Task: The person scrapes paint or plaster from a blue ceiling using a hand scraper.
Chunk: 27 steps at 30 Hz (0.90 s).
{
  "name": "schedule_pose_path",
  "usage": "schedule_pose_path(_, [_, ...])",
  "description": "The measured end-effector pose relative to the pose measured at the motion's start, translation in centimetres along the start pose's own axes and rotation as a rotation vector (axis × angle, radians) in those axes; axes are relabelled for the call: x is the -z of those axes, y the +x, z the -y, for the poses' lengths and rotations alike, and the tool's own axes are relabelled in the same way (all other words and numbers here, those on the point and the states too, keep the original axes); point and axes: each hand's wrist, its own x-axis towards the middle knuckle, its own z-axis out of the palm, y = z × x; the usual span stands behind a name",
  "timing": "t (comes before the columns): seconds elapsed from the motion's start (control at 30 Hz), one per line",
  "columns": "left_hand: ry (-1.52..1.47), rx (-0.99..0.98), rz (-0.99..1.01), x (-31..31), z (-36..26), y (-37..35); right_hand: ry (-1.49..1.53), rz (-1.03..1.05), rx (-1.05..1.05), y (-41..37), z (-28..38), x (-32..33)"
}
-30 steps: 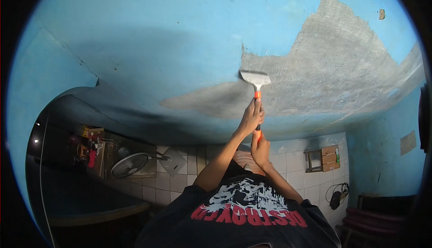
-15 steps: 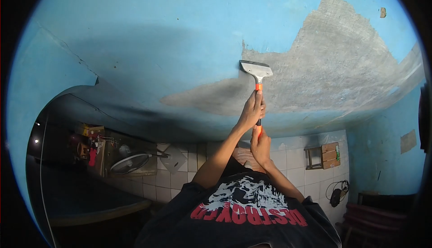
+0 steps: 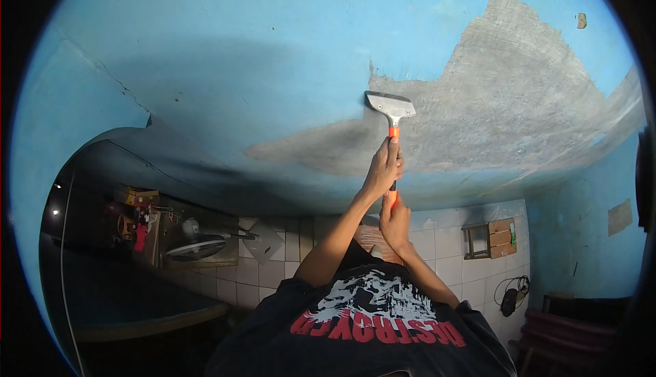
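Both hands hold one long-handled paint scraper (image 3: 390, 106) with a metal head and an orange and black handle. My left hand (image 3: 384, 168) wraps the upper handle, just below the orange collar. Lower down, my right hand (image 3: 395, 223) is closed round the orange end of the handle. The scraper's blade lies at the wall (image 3: 273, 69), where blue paint meets a bare grey patch (image 3: 492, 103). That patch spreads right and rises to a jagged point. Parts of the handle are hidden under my fingers.
A small wooden stool (image 3: 501, 236) stands on the tiled floor (image 3: 447, 254) to the right, with a coiled black cable (image 3: 511, 296) near it. At left are a fan (image 3: 198, 247) and a dark table (image 3: 150, 322). A reddish chair (image 3: 570, 336) is at lower right.
The scraper and both hands stay in nearly the same place. The fan's head at left has turned. The whole view has shifted very slightly.
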Motion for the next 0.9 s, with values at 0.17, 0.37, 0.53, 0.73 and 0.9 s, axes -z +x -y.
schedule_pose_path(0.17, [0.004,0.042,-0.021,0.7,2.6,-0.1,-0.067,0.019,-0.034,-0.7,-1.7,-0.3])
schedule_pose_path(0.37, [0.045,-0.054,0.002,-0.4,-1.9,0.6,0.004,-0.012,0.040,0.8,1.6,0.6])
schedule_pose_path(0.53, [-0.008,0.020,-0.032,0.6,2.1,-0.2,-0.091,-0.006,0.012,-0.7,-1.7,-0.2])
schedule_pose_path(0.73, [-0.030,0.037,-0.024,-0.1,0.5,-0.4,0.026,0.047,-0.051,-0.6,0.9,1.3])
schedule_pose_path(0.9, [0.000,-0.017,-0.035,0.3,3.4,-0.3,-0.019,0.022,-0.027,-0.6,-2.7,-0.1])
